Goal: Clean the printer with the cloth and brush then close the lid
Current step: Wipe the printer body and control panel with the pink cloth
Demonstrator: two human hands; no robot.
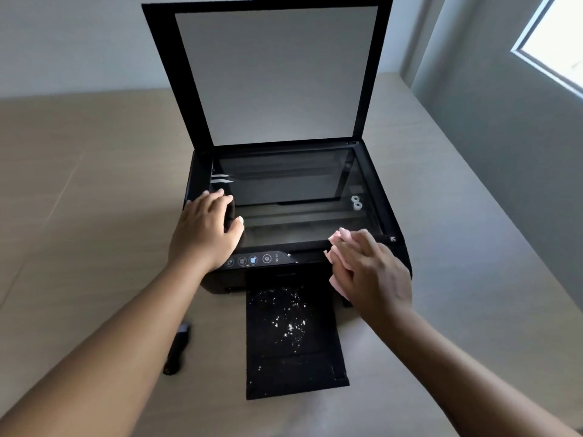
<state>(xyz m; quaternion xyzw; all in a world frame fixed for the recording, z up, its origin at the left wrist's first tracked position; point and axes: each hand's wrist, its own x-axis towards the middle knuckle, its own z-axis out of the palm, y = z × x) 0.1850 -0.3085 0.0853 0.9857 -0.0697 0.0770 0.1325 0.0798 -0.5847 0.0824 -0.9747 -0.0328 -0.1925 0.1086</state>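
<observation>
A black printer [386, 197] stands on a beige table, its lid [277, 74] raised upright and the scanner glass [293, 190] bare. My left hand [205, 230] lies flat on the printer's front left corner, fingers spread over the glass edge. My right hand [372, 269] presses a pink cloth [336, 247] against the front right edge of the printer. The black output tray [293, 335] sticks out toward me, speckled with white crumbs. A dark brush [176, 348] lies on the table left of the tray, partly hidden by my left forearm.
The beige table [94, 184] spreads wide on both sides of the printer. A grey wall with a window [555, 42] runs close along the right. The control panel [252, 260] sits at the printer's front between my hands.
</observation>
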